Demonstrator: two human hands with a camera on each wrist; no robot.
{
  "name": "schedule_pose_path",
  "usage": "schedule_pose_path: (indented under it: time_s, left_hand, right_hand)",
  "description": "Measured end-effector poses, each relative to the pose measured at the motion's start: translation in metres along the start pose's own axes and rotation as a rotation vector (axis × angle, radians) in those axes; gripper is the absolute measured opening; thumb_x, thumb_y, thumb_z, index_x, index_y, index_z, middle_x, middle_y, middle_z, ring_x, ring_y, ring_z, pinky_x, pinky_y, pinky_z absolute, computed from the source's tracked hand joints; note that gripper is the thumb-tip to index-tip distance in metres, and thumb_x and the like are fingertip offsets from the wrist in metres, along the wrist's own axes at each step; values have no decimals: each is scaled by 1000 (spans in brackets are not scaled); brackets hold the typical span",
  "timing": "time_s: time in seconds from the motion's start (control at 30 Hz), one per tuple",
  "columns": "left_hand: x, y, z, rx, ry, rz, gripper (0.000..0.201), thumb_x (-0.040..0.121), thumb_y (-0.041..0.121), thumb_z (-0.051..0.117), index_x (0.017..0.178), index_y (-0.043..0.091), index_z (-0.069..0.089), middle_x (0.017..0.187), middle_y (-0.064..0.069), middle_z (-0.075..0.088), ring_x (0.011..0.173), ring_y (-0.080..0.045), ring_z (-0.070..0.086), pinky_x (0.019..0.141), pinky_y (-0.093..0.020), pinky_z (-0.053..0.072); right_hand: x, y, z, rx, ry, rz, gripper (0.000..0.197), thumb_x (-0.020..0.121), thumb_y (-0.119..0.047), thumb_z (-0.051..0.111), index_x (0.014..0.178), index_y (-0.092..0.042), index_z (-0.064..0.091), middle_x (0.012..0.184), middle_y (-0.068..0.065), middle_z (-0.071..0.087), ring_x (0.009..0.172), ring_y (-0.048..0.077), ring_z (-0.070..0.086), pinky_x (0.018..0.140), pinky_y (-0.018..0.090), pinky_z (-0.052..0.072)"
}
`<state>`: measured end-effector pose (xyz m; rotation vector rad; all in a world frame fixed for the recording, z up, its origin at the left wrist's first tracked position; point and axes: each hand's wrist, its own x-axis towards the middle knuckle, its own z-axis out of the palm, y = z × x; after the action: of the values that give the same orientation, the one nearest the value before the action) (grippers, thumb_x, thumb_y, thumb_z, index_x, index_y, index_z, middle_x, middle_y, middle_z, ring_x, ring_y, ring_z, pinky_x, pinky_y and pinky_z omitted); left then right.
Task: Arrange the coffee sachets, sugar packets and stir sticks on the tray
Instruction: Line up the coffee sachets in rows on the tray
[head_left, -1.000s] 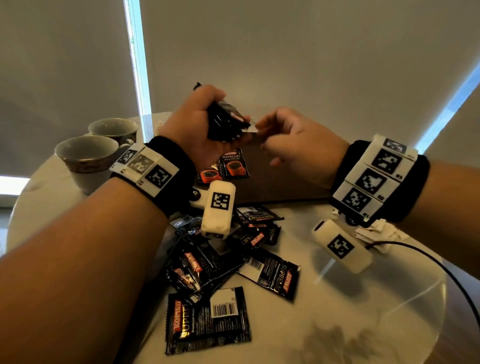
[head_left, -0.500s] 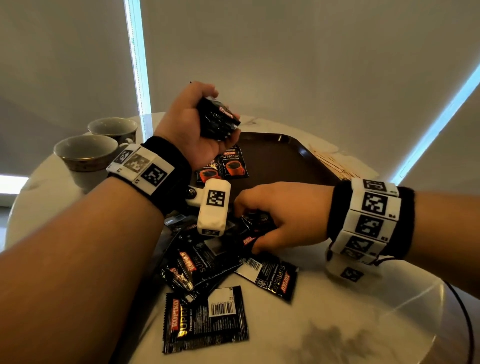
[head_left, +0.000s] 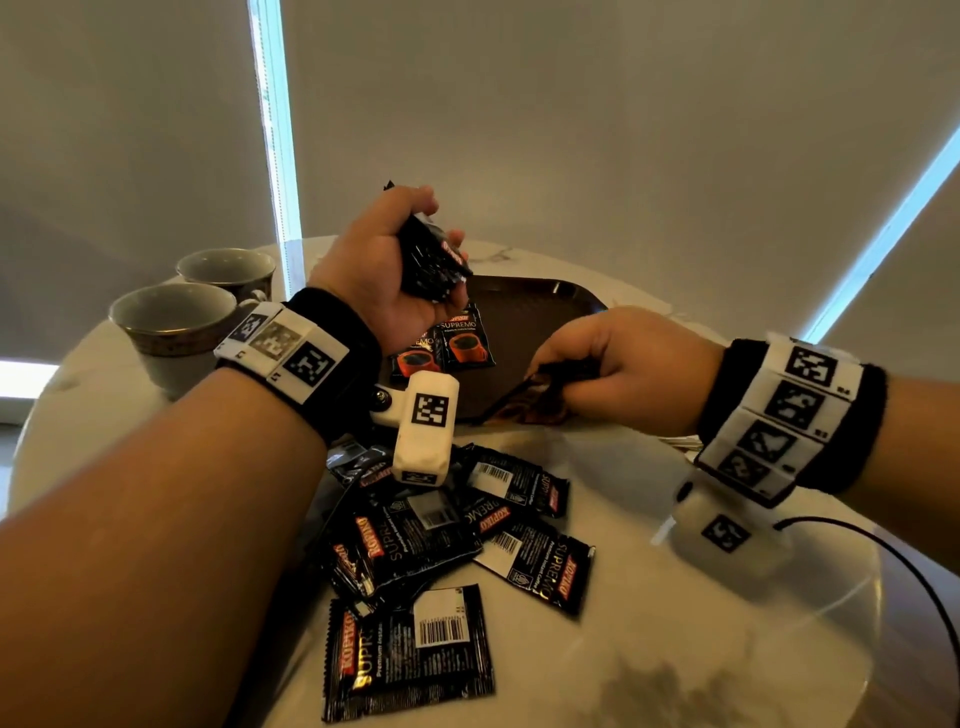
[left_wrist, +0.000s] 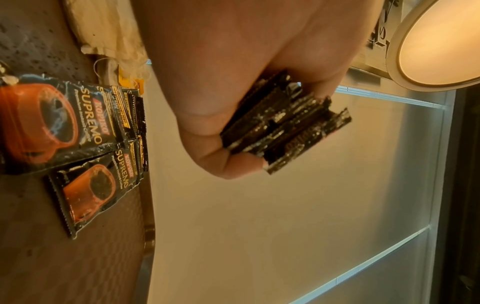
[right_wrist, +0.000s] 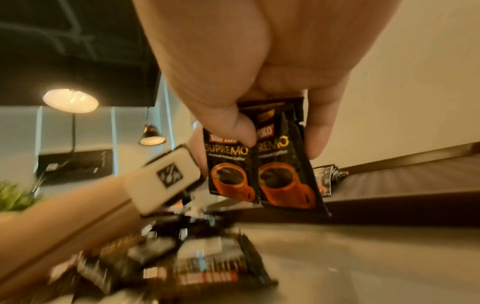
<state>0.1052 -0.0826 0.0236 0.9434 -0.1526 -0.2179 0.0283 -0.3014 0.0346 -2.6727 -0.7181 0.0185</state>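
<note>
From the head camera, a person sorts black coffee sachets at a round pale table (head_left: 675, 649). The left hand (head_left: 374, 270) is raised above a brown tray (head_left: 540, 312), fingers curled round a thick stack of sachets (head_left: 434, 260). The right hand (head_left: 613, 364), at the tray's near edge, pinches a pair of sachets (head_left: 540, 395) that look joined side by side. Two sachets already on the tray (head_left: 452, 345) lie face up, showing an orange cup and the word "SUPREMO". A loose pile of sachets (head_left: 447, 525) lies on the table just in front of the tray, several back side up with white barcode panels, others reading "KOPIKO SUPREMO" in red and gold. Two cups (head_left: 176, 322) stand at the far left of the table.

From the left wrist, the stack of sachets (left_wrist: 285, 123) is seen edge-on, clamped between the thumb and curled fingers (left_wrist: 233, 164); part of "KOPIKO" shows on the outermost one. Beside it the sachets on the tray (left_wrist: 59, 123) read "KOPIKO SUPREMO" over an orange cup of black coffee.

From the right wrist, thumb and fingers (right_wrist: 319, 133) pinch the top of the pair of sachets (right_wrist: 262, 168), which hangs face out, each reading "SUPREMO" above an orange cup. The pile below is blurred.
</note>
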Motion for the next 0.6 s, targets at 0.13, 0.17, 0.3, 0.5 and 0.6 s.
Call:
schedule_pose_path:
  time_s: [0.13,0.17,0.3,0.5,0.6]
  left_hand:
    - [0,-1,0,31,8,-18,23,96,36,57,111,19,52,84,-5,56,79,-21,57,62,-32,49]
    - [-1,-1,0,33,11,-32,24,97,38,57,111,19,52,83,-5,56,80,-22,58,64,-34,50]
    - [-1,-4,3,89,10,-89,35,95,49,59,112,19,57,95,-9,59,89,-28,66,70,-43,56]
    - [-8,-16,21,101,-161,-145,34,99,51,51,114,21,59,96,-9,70,95,-31,72,73,-44,60]
    - [-11,-16,24,76,-284,-139,53,96,60,46,123,18,65,110,-8,71,98,-24,68,84,-40,54]
  right_hand:
    - [4,5,-16,173,118,45,37,86,2,65,102,-30,72,91,-8,75,85,9,72,80,27,57]
    - [6,6,-19,214,174,44,38,85,5,64,104,-27,71,92,-5,76,85,9,72,79,24,57]
    - [18,14,-29,315,491,44,36,84,5,65,110,-21,68,95,-3,74,87,10,71,78,25,57]
    - [38,-4,-19,362,697,-64,37,85,0,64,113,-23,61,97,-11,70,91,0,68,79,20,55]
    - [45,-17,-4,351,605,-106,39,84,-7,63,116,-27,56,102,-8,71,97,7,69,87,35,58]
